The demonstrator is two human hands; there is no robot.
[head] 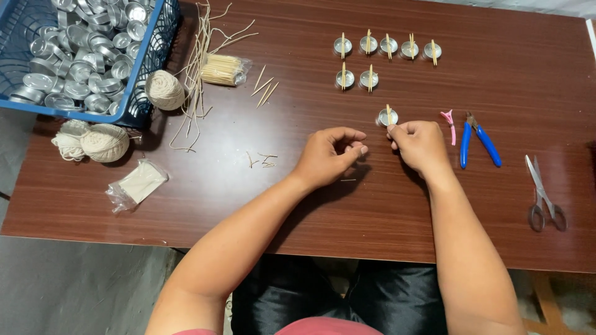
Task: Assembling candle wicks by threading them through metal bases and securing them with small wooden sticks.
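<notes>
My left hand (328,155) rests on the brown table (385,205), thumb and forefinger pinched together; whether anything thin sits between them I cannot tell. My right hand (417,144) lies just to its right, fingertips touching a small silver metal cup (387,117) that has a wooden stick laid across its rim. Beyond it stand two rows of similar cups with sticks (386,46), several in the far row and two in the near row (356,79).
A blue basket (144,68) full of empty metal cups stands at the far left. Balls of cream string (164,90), a bundle of sticks (222,69), loose wicks, a small plastic bag (138,184), a pink clip (449,124), blue-handled pliers (478,139) and scissors (543,195) lie around.
</notes>
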